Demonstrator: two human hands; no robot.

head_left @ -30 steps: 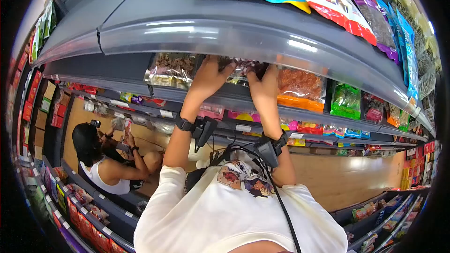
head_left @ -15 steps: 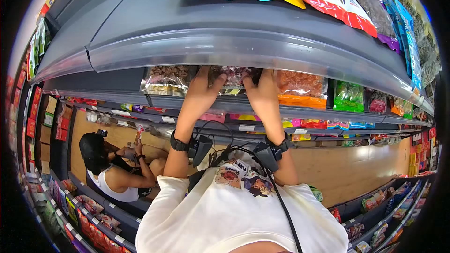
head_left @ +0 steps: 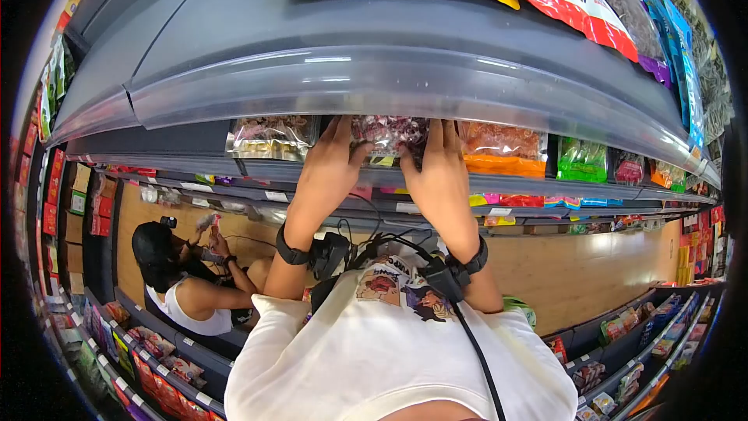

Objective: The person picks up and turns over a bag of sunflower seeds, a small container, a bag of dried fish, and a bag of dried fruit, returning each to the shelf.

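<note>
A clear packet of dark reddish snack pieces (head_left: 387, 131) lies on the shelf level just below the top shelf's clear front lip. My left hand (head_left: 331, 162) grips its left side, thumb on the near part and fingers reaching along the edge. On its right side my right hand (head_left: 436, 168) does the same. The fingertips are partly hidden under the lip. To the left sits a packet of brown snack pieces (head_left: 271, 134); an orange packet (head_left: 505, 148) is close to my right hand.
Above, the clear shelf lip (head_left: 374, 82) juts over my hands. Several colourful bags, including a red-and-white bag (head_left: 573, 0), lie on the top shelf. A green packet (head_left: 583, 160) stands farther right. Down to the left, a person in a white top (head_left: 195, 300) is low beside the shelves.
My hands have shifted slightly, both thumbs now lower on the packet. More of its near end shows, with a yellowish label. The other person's hands have moved a little.
</note>
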